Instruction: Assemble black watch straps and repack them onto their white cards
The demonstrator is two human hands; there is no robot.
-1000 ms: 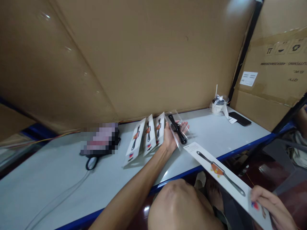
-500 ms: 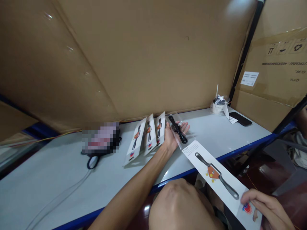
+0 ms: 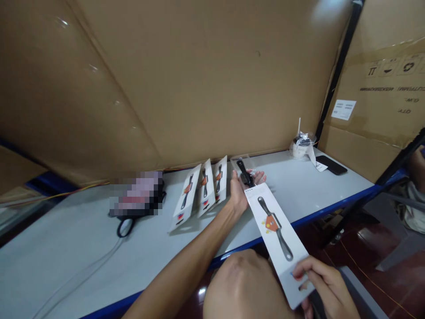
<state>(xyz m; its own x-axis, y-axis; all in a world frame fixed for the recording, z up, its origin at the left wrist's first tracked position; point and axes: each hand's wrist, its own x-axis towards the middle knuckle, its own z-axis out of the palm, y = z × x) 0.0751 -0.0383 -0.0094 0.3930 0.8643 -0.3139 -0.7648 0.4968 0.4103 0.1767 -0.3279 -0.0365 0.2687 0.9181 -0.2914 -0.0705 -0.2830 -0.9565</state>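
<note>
My left hand (image 3: 239,193) lies palm up over the table, holding a clear plastic shell (image 3: 249,162) with a black spokeshave (image 3: 244,170) in it. Its fingers stretch out beneath the shell. Between the thumb and fingers of my right hand (image 3: 327,283) is the lower end of a white backing card (image 3: 294,246), printed with a picture of a spokeshave. The card's upper end overlaps the lower part of the shell and hides part of the tool. Just left of my left hand, three packaged spokeshave cards (image 3: 188,192) lean in a row on the table.
A blurred pink and black item (image 3: 139,195) with a strap loop lies on the white table (image 3: 83,261). Toward the back right are a bagged drink cup (image 3: 300,148) and a black phone (image 3: 336,166). Cardboard (image 3: 199,88) walls the back; a person's arm shows at far right.
My right hand has moved left and brought the card's upper end over the shell's lower part. The card now stands steeper. My left hand stays nearly in place.
</note>
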